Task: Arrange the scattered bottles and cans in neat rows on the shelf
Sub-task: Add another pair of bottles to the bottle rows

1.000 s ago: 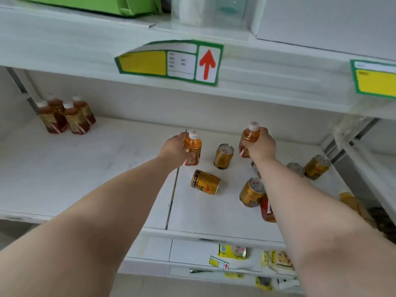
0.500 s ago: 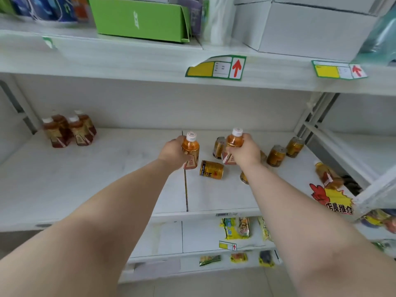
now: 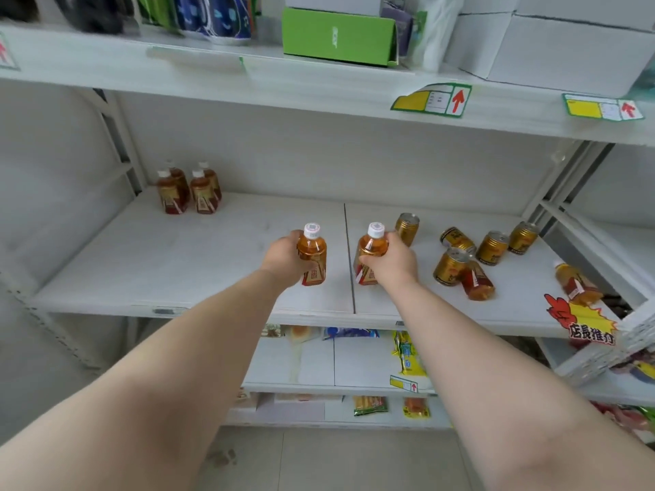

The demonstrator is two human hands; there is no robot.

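My left hand point(image 3: 283, 259) grips an upright amber tea bottle point(image 3: 313, 255) with a white cap, held over the middle of the white shelf point(image 3: 198, 256). My right hand point(image 3: 391, 261) holds a second tea bottle point(image 3: 370, 247) just to its right. Several tea bottles point(image 3: 189, 188) stand grouped at the shelf's back left. Several gold cans point(image 3: 491, 247) are scattered at the right, one point(image 3: 407, 228) upright behind my right hand. A tea bottle point(image 3: 476, 281) lies on its side beside the cans, and another bottle point(image 3: 576, 284) lies near the right edge.
The upper shelf carries a green box point(image 3: 336, 39), white boxes point(image 3: 553, 40) and blue packs. Price tags point(image 3: 432, 99) with red arrows hang on its front edge. Snack packets point(image 3: 407, 356) lie on lower shelves. A red and yellow sign point(image 3: 584, 322) sits at the right front.
Both hands have carried their bottles leftward, away from the scattered cans, toward the middle of the shelf. The view has pulled back and shifted left.
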